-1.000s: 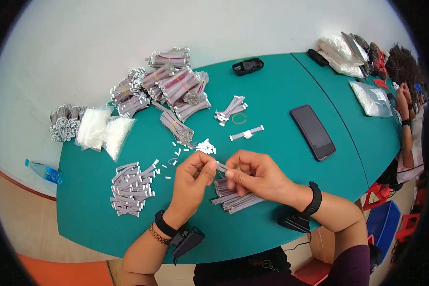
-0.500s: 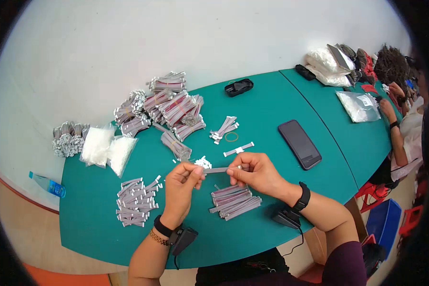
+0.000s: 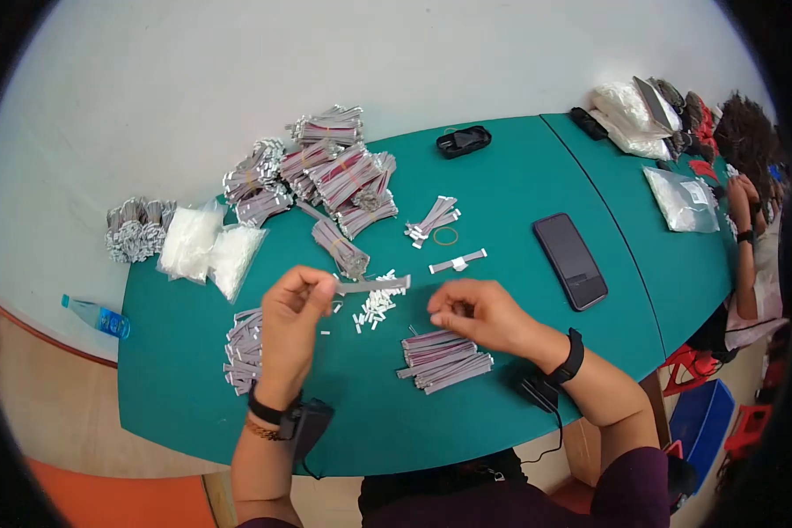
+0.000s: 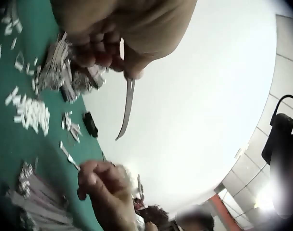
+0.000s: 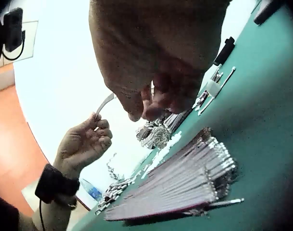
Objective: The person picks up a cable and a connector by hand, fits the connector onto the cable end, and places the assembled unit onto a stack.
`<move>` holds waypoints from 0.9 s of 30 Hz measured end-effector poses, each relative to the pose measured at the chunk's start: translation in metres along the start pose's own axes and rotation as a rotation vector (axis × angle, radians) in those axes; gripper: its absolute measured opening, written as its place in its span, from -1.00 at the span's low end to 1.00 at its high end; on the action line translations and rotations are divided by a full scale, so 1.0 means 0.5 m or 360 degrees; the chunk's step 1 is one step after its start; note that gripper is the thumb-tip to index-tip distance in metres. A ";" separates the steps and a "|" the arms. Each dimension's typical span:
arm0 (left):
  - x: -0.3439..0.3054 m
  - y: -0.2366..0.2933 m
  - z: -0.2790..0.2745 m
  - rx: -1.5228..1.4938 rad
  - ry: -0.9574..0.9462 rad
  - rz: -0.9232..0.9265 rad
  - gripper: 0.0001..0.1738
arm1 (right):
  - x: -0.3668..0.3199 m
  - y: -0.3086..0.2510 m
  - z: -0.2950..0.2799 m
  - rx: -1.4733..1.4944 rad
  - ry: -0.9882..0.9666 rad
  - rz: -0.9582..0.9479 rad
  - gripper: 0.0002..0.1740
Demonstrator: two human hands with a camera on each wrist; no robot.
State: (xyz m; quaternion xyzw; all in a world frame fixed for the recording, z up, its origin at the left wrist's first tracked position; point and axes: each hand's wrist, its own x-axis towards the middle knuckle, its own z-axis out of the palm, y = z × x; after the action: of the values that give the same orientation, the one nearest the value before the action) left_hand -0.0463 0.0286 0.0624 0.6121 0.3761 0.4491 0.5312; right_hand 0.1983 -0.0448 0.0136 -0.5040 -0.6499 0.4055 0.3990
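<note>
A flat grey ribbon cable (image 3: 371, 286) with a white end is pinched at its other end between thumb and fingers of the left hand (image 3: 292, 324), above the table. In the left wrist view the same cable (image 4: 127, 108) hangs from those fingertips. The right hand (image 3: 488, 317) is apart from it, fingers loosely bent, with nothing visible in its grasp. Just below the right hand lies a pile of longer grey cables (image 3: 444, 359). Small white pieces (image 3: 377, 304) are scattered between the hands. Partly behind the left hand is a heap of short cables (image 3: 245, 352).
Bundled cables (image 3: 343, 176) are stacked at the back, beside two bags of white pieces (image 3: 189, 242). A cable with a white piece at its middle (image 3: 458, 264), a rubber band (image 3: 446, 236) and a phone (image 3: 570, 261) lie farther right. Another person's arm (image 3: 744, 255) is at the far right.
The right hand has let go of the cable and moved apart from the left. The left hand has moved left with the cable, uncovering more of the white pieces.
</note>
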 end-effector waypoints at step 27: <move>-0.049 -0.042 -0.208 0.1354 0.0206 0.0187 -0.88 | 0.012 -0.003 0.011 -0.0573 -0.0287 -0.0271 -0.88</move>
State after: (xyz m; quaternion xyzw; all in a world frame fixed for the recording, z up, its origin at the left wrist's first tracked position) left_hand -0.1522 0.0414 0.0416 0.7675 0.5246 0.3211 0.1805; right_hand 0.1916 -0.0402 0.0137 -0.4721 -0.7851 0.2911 0.2757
